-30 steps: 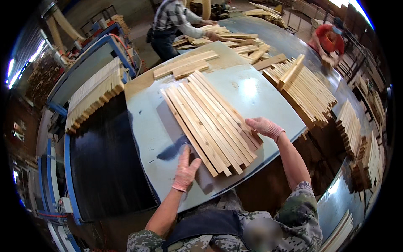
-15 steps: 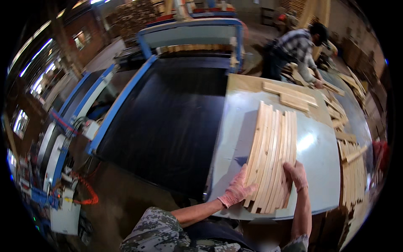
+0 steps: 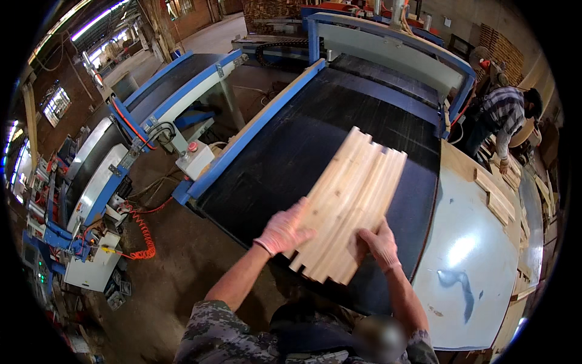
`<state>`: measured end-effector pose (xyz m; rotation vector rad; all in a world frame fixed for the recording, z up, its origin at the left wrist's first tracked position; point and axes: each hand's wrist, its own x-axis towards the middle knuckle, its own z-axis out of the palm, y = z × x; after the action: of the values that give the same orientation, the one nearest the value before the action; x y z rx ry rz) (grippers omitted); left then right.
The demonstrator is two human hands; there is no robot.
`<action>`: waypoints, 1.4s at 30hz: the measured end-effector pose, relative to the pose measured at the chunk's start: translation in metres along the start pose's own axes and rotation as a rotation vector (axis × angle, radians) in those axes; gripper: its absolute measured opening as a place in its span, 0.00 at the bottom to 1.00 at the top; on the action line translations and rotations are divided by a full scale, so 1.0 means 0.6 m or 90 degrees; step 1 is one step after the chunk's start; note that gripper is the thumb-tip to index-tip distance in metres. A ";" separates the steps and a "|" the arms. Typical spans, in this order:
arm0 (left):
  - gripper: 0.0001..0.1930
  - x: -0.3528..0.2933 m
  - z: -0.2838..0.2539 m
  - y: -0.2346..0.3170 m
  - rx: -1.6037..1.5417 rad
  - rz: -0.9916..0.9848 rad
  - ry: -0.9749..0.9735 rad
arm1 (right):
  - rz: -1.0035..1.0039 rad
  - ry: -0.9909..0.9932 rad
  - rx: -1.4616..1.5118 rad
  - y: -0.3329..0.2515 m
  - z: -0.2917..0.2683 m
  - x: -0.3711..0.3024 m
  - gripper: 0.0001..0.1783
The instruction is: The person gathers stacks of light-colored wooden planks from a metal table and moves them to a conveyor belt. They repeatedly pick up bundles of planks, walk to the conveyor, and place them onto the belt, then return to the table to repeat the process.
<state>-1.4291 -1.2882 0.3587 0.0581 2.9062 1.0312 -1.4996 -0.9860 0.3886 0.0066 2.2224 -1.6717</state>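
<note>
Wooden strips [image 3: 353, 203]: side by side in one flat bundle between my two grips, over the near part of the dark belt [image 3: 260, 182]; I cannot tell whether they rest on it or hang just above.
Pale square on the wall [image 3: 447, 22]: too small for me to read.
Left grip [image 3: 284, 230]: clasping the left edge near the close end, my thumb laid across the top and pointing right.
Right grip [image 3: 379, 244]: clasping the opposite edge, my thumb on top and pointing left, my fingers along the side.
Forearms [image 3: 241, 282]: bare below camouflage sleeves [image 3: 212, 330], slanting inward from the lower edge, the left one reaching up and right, the right one up and left.
Gloves [image 3: 276, 235]: pinkish knit, on both hands.
Wood: pale yellow to tan, straight-edged, with a few dark knots; the ends stagger like small steps.
Belt: black, flat and faintly streaked, with a blue rail [image 3: 254, 136] along its left side.
Tabletop [image 3: 436, 294]: smooth, pale blue-grey, right of the belt, with a bright glare and a darker blue smear; two boards [image 3: 494, 197] lie toward its far side.
Co-worker [image 3: 503, 115]: checked shirt, bent over wood pieces beyond the tabletop.
</note>
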 end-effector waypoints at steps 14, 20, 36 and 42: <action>0.57 0.032 -0.193 -0.189 0.324 -0.232 0.109 | 0.010 -0.240 0.220 -0.076 0.492 0.261 0.34; 0.54 0.072 -0.138 -0.252 0.421 -0.126 0.265 | -0.079 -0.450 0.229 -0.023 0.411 0.294 0.18; 0.32 0.128 0.315 0.232 -0.558 0.215 -0.118 | 0.047 -0.173 0.579 0.399 -0.144 -0.368 0.42; 0.30 -0.081 0.579 0.582 -0.486 0.255 -0.608 | 0.152 0.254 0.586 0.604 -0.260 -0.691 0.44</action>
<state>-1.3517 -0.8015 0.3117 0.8383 1.5739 1.5261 -1.0770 -0.6455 0.2069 0.8532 1.3743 -2.5223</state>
